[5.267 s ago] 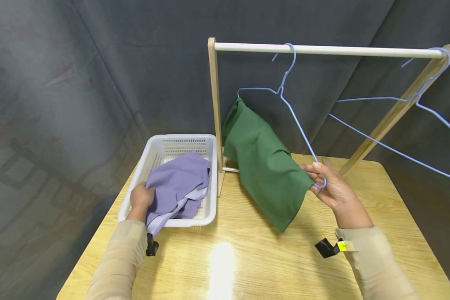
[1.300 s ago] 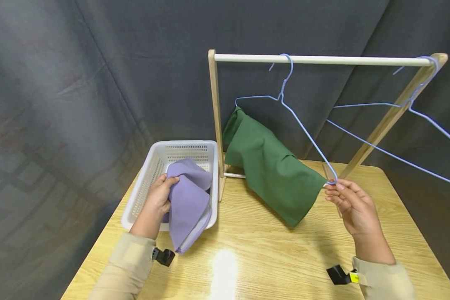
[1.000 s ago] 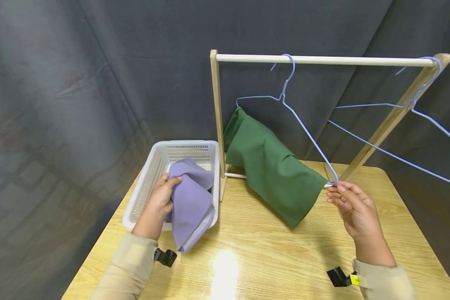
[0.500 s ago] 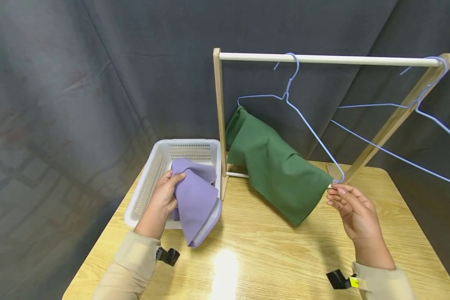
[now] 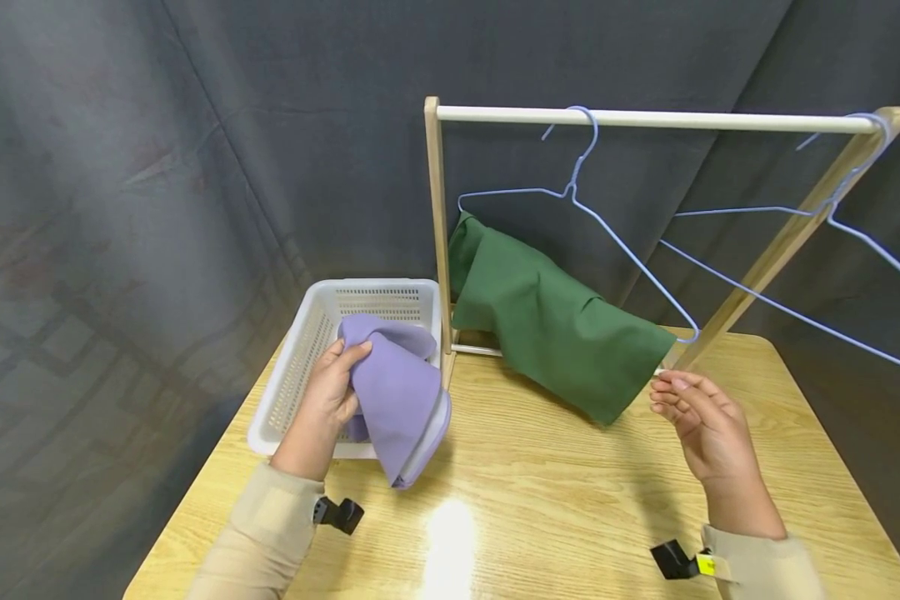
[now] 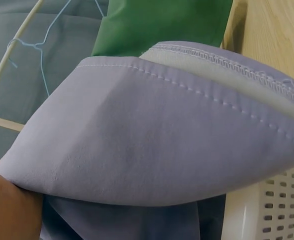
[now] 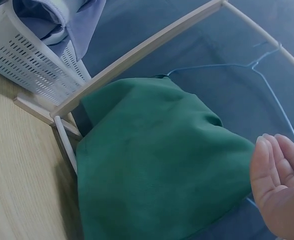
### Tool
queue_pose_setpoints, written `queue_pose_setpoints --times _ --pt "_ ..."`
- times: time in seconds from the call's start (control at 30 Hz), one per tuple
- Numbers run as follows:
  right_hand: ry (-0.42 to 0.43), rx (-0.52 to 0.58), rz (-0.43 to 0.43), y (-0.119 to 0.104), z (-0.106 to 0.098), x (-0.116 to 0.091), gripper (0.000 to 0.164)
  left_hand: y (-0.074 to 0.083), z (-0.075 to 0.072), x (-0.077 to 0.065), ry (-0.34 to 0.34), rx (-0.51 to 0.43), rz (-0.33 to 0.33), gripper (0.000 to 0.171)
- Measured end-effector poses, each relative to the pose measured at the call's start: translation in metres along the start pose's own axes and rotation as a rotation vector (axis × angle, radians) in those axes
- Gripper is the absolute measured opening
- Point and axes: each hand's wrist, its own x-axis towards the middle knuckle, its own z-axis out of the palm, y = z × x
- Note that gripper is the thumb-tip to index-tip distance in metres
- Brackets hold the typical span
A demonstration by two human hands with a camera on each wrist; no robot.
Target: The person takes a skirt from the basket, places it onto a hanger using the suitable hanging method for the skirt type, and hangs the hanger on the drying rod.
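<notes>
While the left wrist view adds stitching (image 6: 187,87), left fingers (image 5: 354,356) pinch purple cloth (image 5: 401,400), right fingers (image 7: 262,170) together.

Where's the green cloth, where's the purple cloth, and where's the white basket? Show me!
Green cloth (image 5: 562,325): head view, middle of its front.
Purple cloth (image 6: 137,135): left wrist view, middle of its big fold.
White basket (image 5: 378,297): head view, its back wall with holes.

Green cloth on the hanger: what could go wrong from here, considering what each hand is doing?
The green cloth could slip along the hanger: one wire end pokes out past it, and the right hand appears to grip neither.
The purple cloth, pinched by the left hand, hangs past the rim of the basket and might snag when moved.
</notes>
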Motion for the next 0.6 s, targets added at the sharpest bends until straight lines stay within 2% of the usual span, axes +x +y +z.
queue_pose_setpoints --times 0.33,0.6 --pt "0.001 -0.005 0.017 0.006 -0.003 -0.002 0.03 -0.001 0.007 -0.003 0.008 -0.102 0.025 0.019" --pt "0.009 -0.009 0.032 0.01 -0.003 -0.005 0.03 -0.002 0.013 -0.005 0.006 -0.207 0.018 0.022"
